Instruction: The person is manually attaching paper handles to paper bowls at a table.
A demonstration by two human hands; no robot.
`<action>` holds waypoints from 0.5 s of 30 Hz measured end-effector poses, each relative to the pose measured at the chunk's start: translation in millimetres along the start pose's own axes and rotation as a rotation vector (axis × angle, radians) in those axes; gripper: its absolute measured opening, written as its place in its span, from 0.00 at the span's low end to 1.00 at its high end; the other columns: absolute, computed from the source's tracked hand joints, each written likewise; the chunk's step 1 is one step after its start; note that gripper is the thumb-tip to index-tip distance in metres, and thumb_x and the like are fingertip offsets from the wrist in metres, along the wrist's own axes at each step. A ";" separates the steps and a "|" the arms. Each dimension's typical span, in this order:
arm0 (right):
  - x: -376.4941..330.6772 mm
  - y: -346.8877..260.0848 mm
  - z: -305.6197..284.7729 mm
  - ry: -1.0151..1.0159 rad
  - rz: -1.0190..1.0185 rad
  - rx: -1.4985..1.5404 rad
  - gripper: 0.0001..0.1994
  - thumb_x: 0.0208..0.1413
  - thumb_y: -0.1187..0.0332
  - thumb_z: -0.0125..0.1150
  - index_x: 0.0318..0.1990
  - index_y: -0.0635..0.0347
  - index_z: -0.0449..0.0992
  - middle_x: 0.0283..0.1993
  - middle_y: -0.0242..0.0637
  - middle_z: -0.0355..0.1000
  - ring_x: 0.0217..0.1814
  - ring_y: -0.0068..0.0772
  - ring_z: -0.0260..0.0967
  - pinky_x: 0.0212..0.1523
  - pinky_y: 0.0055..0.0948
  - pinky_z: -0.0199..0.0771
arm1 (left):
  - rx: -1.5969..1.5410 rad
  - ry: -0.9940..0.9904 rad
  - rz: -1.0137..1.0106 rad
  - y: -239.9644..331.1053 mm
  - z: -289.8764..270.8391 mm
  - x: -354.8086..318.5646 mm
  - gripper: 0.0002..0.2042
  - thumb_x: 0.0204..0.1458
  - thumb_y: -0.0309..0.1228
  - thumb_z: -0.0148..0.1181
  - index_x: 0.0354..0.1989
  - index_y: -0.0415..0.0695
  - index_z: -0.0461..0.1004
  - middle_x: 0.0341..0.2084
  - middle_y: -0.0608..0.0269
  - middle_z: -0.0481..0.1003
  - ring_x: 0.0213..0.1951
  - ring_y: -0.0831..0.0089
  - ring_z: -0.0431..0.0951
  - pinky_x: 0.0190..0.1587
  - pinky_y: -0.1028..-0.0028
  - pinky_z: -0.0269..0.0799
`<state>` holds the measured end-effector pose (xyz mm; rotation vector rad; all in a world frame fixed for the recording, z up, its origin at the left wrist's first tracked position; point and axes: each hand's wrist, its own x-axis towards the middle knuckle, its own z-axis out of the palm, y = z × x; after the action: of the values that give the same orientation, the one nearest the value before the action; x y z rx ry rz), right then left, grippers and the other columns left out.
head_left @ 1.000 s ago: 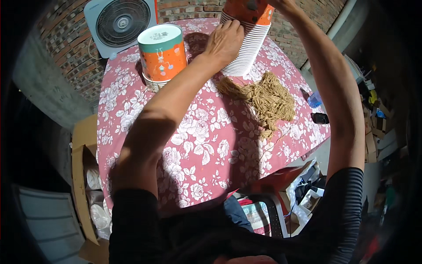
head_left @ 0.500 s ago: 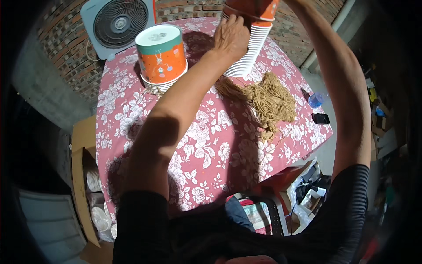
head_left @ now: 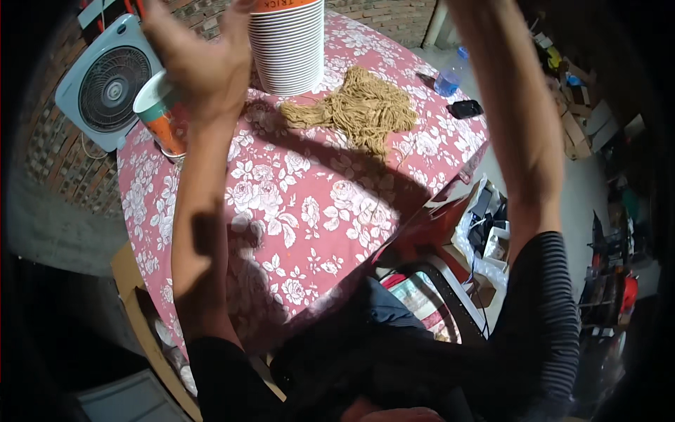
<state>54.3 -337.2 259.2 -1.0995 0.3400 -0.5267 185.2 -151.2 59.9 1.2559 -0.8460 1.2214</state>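
Note:
My left hand (head_left: pixel 204 67) is raised in the upper left, blurred, its fingers spread and nothing visible in it. Beside its fingertips stands a tall nested stack of paper buckets (head_left: pixel 290 53), white rims one above another, with orange at the cut-off top. Whether a fingertip touches the stack I cannot tell. Partly behind this hand, an upside-down orange and green paper bucket (head_left: pixel 151 105) rests near the table's left edge. My right forearm (head_left: pixel 524 133) reaches up past the top edge, so my right hand is out of view. A tangled heap of tan string (head_left: pixel 369 109) lies in front of the stack.
A floral pink tablecloth (head_left: pixel 281 190) covers the table. A box fan (head_left: pixel 112 88) stands at the far left by a brick wall. Near the right edge are a plastic bottle (head_left: pixel 450 77) and a small black object (head_left: pixel 465 109). An open box of odds and ends (head_left: pixel 485 232) sits below.
My left hand has come off the stack, moved left and opened. My right hand has gone out of sight above. The whole view has turned, shifting the table's things leftward.

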 end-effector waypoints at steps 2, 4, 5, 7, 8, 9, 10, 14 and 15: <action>-4.1 97.0 -71.3 -0.425 -0.731 -0.266 0.10 0.64 0.63 0.62 0.37 0.60 0.83 0.28 0.32 0.77 0.26 0.21 0.65 0.27 0.21 0.63 | -0.010 -0.093 0.254 44.9 -11.4 4.2 0.36 0.57 0.41 0.73 0.67 0.34 0.64 0.60 0.47 0.70 0.62 0.57 0.70 0.68 0.63 0.62; -37.6 180.7 -71.0 -0.282 -0.444 0.069 0.12 0.67 0.65 0.61 0.44 0.67 0.78 0.28 0.36 0.74 0.24 0.27 0.70 0.26 0.31 0.72 | 0.052 -0.289 0.184 76.2 -52.7 -13.6 0.19 0.55 0.32 0.75 0.49 0.32 0.79 0.44 0.51 0.80 0.44 0.61 0.81 0.50 0.66 0.76; -53.0 209.0 -84.0 -0.295 -0.239 0.157 0.13 0.67 0.63 0.62 0.44 0.66 0.78 0.27 0.36 0.73 0.22 0.24 0.66 0.25 0.27 0.68 | -0.057 -0.268 -0.051 78.9 -73.2 -28.7 0.16 0.53 0.29 0.75 0.46 0.33 0.80 0.35 0.54 0.82 0.34 0.62 0.82 0.40 0.69 0.77; -96.9 244.0 -106.9 -0.157 -0.106 -0.217 0.14 0.68 0.58 0.62 0.44 0.63 0.77 0.22 0.31 0.70 0.18 0.20 0.64 0.19 0.24 0.64 | 0.177 -0.529 0.146 99.8 -109.6 -34.1 0.11 0.55 0.26 0.72 0.43 0.35 0.81 0.29 0.52 0.82 0.28 0.60 0.82 0.33 0.68 0.76; -122.0 246.6 -115.5 -0.182 0.077 -0.460 0.16 0.68 0.55 0.61 0.40 0.61 0.79 0.20 0.29 0.70 0.17 0.19 0.63 0.26 0.23 0.72 | 0.216 -0.671 0.120 102.6 -134.9 -34.4 0.10 0.55 0.25 0.70 0.43 0.34 0.80 0.30 0.50 0.81 0.29 0.54 0.82 0.35 0.65 0.76; -133.9 278.1 -138.6 -0.422 0.032 -0.280 0.17 0.68 0.56 0.62 0.36 0.62 0.79 0.24 0.32 0.75 0.19 0.16 0.66 0.20 0.19 0.67 | 0.193 -0.762 0.059 110.8 -149.8 -36.2 0.09 0.56 0.24 0.69 0.42 0.33 0.80 0.28 0.48 0.79 0.29 0.50 0.80 0.34 0.63 0.74; -156.5 274.8 -147.4 -0.437 0.152 -0.402 0.14 0.67 0.61 0.64 0.36 0.65 0.81 0.30 0.35 0.80 0.26 0.18 0.73 0.28 0.21 0.74 | 0.168 -0.878 0.086 108.5 -168.6 -38.6 0.09 0.55 0.24 0.68 0.41 0.33 0.79 0.26 0.48 0.77 0.28 0.51 0.78 0.32 0.62 0.71; -177.5 268.3 -231.9 -0.335 -0.171 -0.665 0.06 0.65 0.72 0.65 0.44 0.65 0.84 0.39 0.34 0.82 0.44 0.23 0.79 0.48 0.28 0.80 | 0.147 -1.127 0.061 121.1 -200.9 -61.4 0.08 0.55 0.27 0.67 0.37 0.33 0.81 0.25 0.50 0.78 0.27 0.53 0.79 0.32 0.62 0.71; -170.6 261.9 -254.5 -0.268 -0.094 -0.651 0.06 0.65 0.72 0.65 0.45 0.65 0.84 0.39 0.32 0.82 0.44 0.22 0.78 0.47 0.26 0.79 | 0.162 -1.131 0.030 125.5 -206.8 -68.4 0.08 0.54 0.28 0.68 0.35 0.34 0.81 0.26 0.51 0.79 0.27 0.54 0.79 0.33 0.63 0.72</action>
<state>-155.4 -340.7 -85.0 -1.8030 0.2267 -0.3472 19.0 23.0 -12.7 2.1007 -1.5696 0.5117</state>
